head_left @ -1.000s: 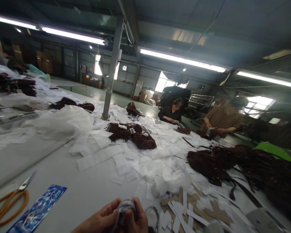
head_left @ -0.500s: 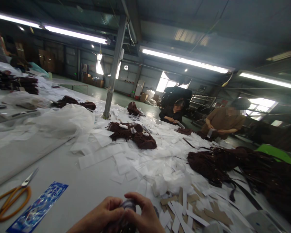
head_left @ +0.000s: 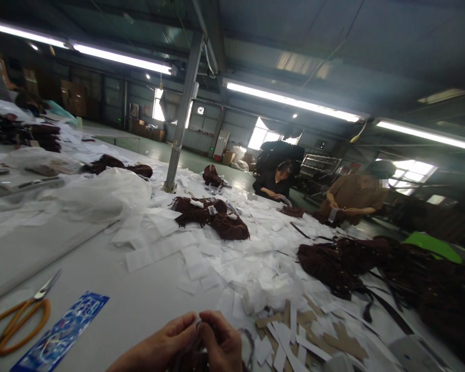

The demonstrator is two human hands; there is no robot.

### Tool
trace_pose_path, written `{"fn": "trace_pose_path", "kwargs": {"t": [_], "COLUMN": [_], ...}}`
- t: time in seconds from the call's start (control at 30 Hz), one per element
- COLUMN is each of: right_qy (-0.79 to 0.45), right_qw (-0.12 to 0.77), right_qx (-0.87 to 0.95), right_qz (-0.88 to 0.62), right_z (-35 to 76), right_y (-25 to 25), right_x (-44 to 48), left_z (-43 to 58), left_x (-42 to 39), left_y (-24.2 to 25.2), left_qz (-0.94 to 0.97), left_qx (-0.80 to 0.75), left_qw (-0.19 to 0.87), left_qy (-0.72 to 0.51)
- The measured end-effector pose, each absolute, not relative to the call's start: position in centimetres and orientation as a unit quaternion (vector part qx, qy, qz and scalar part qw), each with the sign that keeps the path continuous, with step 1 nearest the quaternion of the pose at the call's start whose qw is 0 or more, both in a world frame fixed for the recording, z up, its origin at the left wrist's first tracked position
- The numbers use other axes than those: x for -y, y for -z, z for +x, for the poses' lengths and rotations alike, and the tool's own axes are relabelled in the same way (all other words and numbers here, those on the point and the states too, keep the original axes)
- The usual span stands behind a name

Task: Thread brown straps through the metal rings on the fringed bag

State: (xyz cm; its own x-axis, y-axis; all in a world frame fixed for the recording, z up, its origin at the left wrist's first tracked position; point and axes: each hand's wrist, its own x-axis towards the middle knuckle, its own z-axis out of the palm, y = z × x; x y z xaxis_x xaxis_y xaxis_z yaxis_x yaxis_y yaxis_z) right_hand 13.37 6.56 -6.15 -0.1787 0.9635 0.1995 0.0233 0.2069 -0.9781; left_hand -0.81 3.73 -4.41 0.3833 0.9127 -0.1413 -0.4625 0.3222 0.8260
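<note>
At the bottom edge of the view my left hand (head_left: 166,343) and my right hand (head_left: 221,341) are pressed together, fingers pinched on a small grey and dark piece (head_left: 201,347) that is mostly hidden between them. A thin curved strap (head_left: 251,343) loops out just right of my right hand. Orange-handled scissors (head_left: 19,314) lie on the grey table (head_left: 139,305) to the left, beside a blue printed strip (head_left: 62,333).
White paper scraps (head_left: 232,258) and brown card strips (head_left: 294,330) litter the table. Dark brown fringed pieces lie in heaps at the centre (head_left: 213,217) and right (head_left: 344,263). Two other people (head_left: 356,196) work at the far side. A steel post (head_left: 182,111) rises from the table.
My hands have dropped slightly lower in view and my right fingers have closed tighter over the small piece. Nothing else on the table has moved.
</note>
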Motion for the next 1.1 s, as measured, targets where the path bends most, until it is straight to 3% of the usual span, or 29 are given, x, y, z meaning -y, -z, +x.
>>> {"fn": "trace_pose_path", "kwargs": {"t": [0.2,0.4,0.57,0.67,0.87,1.1], "right_qy": [-0.380,-0.212,-0.125,-0.118,-0.122,-0.113], "right_qw": [0.449,0.280,0.181,0.203,0.335,0.346], "right_qx": [0.724,0.894,0.933,0.926,0.881,0.879], "right_qz": [-0.361,-0.279,-0.286,-0.297,-0.311,-0.307], "right_z": [14.2,16.5,17.0,17.3,17.2,18.0], "right_y": [5.0,2.0,2.0,3.2,5.4,6.8], "right_x": [-7.1,-7.8,-7.7,-7.6,-7.3,-6.4], "left_z": [-1.7,-3.5,-2.8,-2.5,-2.3,-2.3], "left_x": [-4.2,-5.7,-6.6,-7.0,-6.9,-5.9], "left_y": [5.6,4.8,5.5,6.2,6.8,7.0], "left_qz": [0.431,0.498,0.482,0.465,0.428,0.449], "left_qx": [-0.333,-0.312,-0.314,-0.319,-0.316,-0.322], "left_qw": [0.688,0.734,0.749,0.757,0.764,0.763], "left_qy": [-0.480,-0.339,-0.327,-0.328,-0.365,-0.336]}}
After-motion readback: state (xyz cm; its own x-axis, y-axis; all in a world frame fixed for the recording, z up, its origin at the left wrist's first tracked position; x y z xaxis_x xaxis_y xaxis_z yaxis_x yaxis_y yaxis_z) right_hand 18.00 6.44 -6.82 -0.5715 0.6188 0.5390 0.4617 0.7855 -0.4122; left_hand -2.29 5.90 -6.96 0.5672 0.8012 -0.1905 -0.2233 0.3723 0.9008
